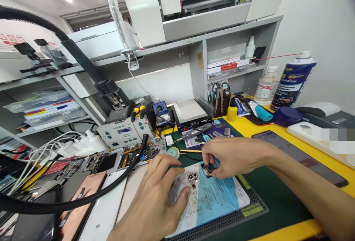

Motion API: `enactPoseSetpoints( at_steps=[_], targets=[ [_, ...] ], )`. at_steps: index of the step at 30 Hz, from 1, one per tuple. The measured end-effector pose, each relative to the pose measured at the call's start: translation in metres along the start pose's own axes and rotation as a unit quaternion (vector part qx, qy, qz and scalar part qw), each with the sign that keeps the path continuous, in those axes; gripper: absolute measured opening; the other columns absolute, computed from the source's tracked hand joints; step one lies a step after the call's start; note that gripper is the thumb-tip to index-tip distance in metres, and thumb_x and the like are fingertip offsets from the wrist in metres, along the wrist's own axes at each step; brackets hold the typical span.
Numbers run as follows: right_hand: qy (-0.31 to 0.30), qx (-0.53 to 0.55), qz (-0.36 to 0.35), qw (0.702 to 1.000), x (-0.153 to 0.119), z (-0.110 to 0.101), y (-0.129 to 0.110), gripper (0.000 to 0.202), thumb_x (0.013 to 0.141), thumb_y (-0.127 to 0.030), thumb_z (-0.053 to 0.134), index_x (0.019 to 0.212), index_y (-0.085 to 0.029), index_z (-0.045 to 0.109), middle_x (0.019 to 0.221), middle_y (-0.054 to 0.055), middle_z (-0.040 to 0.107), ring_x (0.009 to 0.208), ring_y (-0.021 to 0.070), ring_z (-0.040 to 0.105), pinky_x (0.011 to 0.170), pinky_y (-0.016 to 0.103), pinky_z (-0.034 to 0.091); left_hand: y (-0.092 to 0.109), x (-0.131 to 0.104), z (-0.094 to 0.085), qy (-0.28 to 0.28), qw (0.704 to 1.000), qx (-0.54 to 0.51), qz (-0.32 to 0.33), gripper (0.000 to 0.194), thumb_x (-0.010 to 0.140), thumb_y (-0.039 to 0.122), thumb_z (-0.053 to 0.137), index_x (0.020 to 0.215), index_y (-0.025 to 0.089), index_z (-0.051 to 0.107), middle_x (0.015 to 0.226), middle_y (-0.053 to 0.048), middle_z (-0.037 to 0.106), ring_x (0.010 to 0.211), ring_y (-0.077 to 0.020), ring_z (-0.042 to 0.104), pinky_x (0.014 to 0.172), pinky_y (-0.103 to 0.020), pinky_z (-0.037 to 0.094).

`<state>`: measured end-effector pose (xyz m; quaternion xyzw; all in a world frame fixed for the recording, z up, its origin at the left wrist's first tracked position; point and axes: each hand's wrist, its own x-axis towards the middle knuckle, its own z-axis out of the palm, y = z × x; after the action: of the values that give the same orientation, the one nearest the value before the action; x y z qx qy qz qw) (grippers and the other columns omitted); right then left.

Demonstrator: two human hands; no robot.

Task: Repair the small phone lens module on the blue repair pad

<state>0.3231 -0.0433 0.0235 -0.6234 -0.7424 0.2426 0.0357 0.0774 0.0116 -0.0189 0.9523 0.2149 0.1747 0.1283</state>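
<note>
While the left hand (pixel 155 200) arches over the left side of the white-and-blue board (pixel 219 200), thumb and fingers spread apart, the pale-framed camera module (pixel 190 177) lies just right of its fingertips, paired lenses side by side, narrow tail toward the wearer; this hand is the nearer. Farther right, the right hand (pixel 233 156) pinches the dark camera module (pixel 209 168), its lens row running roughly left to right.

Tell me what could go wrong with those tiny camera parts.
The right hand has its fingers close to the lenses of the dark camera module, so they might smudge them. The left hand curves around the silvery camera module and could nudge it. Both modules look small enough to lose if dropped.
</note>
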Motion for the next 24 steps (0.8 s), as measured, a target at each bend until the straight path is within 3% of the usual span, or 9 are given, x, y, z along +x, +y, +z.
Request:
enactPoseSetpoints(
  at_steps=[13,17,24],
  targets=[
    [0.014,0.012,-0.003,1.0,-0.004,-0.007,0.0,0.031,0.072,-0.033,0.067,0.1,-0.021,0.065,0.093,0.004,0.067,0.081,0.0225,0.061,0.055,0.027,0.038,0.007,0.011,0.008,-0.008,1.0,-0.001,-0.028,0.014,0.091,0.029,0.055,0.098,0.02,0.064,0.121,-0.011,0.052,0.12,-0.0302,0.042,0.099,-0.049,0.041],
    [0.008,0.023,0.007,1.0,-0.003,-0.008,0.002,0.035,0.072,-0.041,0.069,0.101,-0.021,0.065,0.095,0.004,0.068,0.078,0.0217,0.061,0.054,0.026,0.038,0.005,0.011,0.013,0.007,1.0,-0.002,-0.022,0.012,0.091,0.029,0.056,0.097,0.022,0.064,0.119,-0.01,0.054,0.118,-0.0292,0.044,0.098,-0.049,0.041],
    [0.112,0.072,-0.026,0.991,-0.005,-0.017,0.01,0.022,0.077,-0.035,0.068,0.093,-0.02,0.07,0.082,0.003,0.067,0.071,0.0169,0.06,0.055,0.023,0.04,0.001,0.01,0.014,0.03,0.999,-0.027,-0.003,0.005,0.088,0.025,0.06,0.091,0.021,0.061,0.116,-0.009,0.056,0.118,-0.0278,0.046,0.097,-0.047,0.042]
  ],
)
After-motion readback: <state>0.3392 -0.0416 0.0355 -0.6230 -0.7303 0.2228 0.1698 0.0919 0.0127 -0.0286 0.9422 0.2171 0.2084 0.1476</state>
